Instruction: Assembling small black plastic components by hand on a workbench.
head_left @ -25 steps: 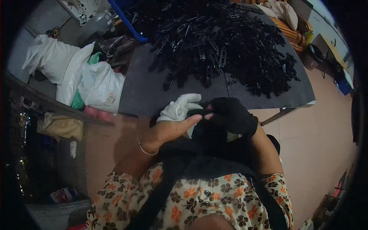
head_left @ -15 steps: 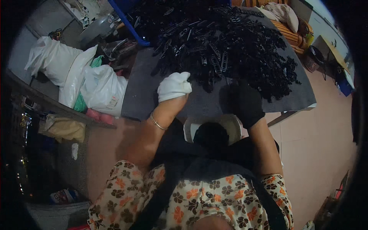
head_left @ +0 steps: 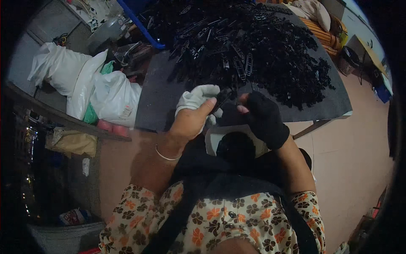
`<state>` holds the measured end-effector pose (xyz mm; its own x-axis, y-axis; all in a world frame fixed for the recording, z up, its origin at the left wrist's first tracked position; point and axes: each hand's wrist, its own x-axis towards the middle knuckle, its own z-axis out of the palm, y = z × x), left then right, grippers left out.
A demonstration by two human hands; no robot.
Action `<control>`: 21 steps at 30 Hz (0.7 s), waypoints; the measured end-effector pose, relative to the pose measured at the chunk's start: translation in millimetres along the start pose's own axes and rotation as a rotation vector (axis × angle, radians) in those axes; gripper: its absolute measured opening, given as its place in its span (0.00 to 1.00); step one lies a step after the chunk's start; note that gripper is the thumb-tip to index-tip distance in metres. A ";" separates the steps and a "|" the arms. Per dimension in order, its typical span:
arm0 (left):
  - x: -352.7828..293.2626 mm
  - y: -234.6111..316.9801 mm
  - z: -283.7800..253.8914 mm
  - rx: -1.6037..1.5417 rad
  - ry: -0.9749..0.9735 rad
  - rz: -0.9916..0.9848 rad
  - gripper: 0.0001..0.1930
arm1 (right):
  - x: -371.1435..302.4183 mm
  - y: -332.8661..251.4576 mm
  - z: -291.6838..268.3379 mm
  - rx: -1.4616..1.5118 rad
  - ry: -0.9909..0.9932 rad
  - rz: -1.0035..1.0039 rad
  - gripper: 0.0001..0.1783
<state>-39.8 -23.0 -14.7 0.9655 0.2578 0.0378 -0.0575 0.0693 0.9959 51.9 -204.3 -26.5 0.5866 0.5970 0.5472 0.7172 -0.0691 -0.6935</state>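
My left hand (head_left: 198, 108), in a white glove that leaves the thumb bare, is closed on a small black plastic part (head_left: 223, 98), held between thumb and fingers. Just to its right, my right hand (head_left: 264, 116) wears a black glove with bare fingertips. Its thumb and forefinger are pinched together near the part; what they hold, if anything, is too small to make out. Both hands are above the near edge of a grey-covered table (head_left: 156, 101). A large heap of black plastic parts (head_left: 249, 55), some ladder-shaped, lies just beyond them.
A white-rimmed container (head_left: 211, 142) with something dark inside sits below the table edge, near my lap. White sacks (head_left: 114, 95) stand left of the table. A blue crate edge (head_left: 141, 25) is at the far left, and a wicker basket (head_left: 347, 61) at the right.
My left hand has turned from a fist so its thumb and the black part show. My right hand has turned inward, its fingertips now in sight beside the part.
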 end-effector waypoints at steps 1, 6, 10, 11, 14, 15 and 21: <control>-1.8 1.5 2.0 0.028 0.009 -0.032 0.15 | 0.6 -3.3 -0.9 -0.011 -0.010 -0.037 0.12; -6.0 -1.6 7.4 0.277 -0.036 -0.031 0.15 | -4.9 -0.6 4.6 0.027 0.031 -0.126 0.12; -15.7 5.0 13.0 0.282 -0.122 -0.035 0.15 | -7.0 3.9 6.7 -0.135 -0.029 -0.268 0.13; -17.3 8.2 15.6 0.299 -0.110 -0.031 0.16 | -8.5 4.9 6.9 -0.179 -0.029 -0.321 0.13; -24.7 22.3 21.1 0.522 -0.096 -0.031 0.16 | -14.3 -0.8 6.2 -0.216 0.017 -0.338 0.13; -26.7 23.0 21.6 0.522 -0.096 -0.030 0.16 | -13.6 1.1 5.5 -0.217 0.017 -0.338 0.13; -30.0 31.1 18.3 0.567 -0.156 0.088 0.18 | -13.9 2.7 8.2 -0.195 0.050 -0.485 0.12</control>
<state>-65.9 -46.2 16.6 0.9917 0.0912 0.0907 -0.0357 -0.4828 0.8750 42.7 -206.2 -39.9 0.1833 0.5584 0.8091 0.9648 0.0556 -0.2570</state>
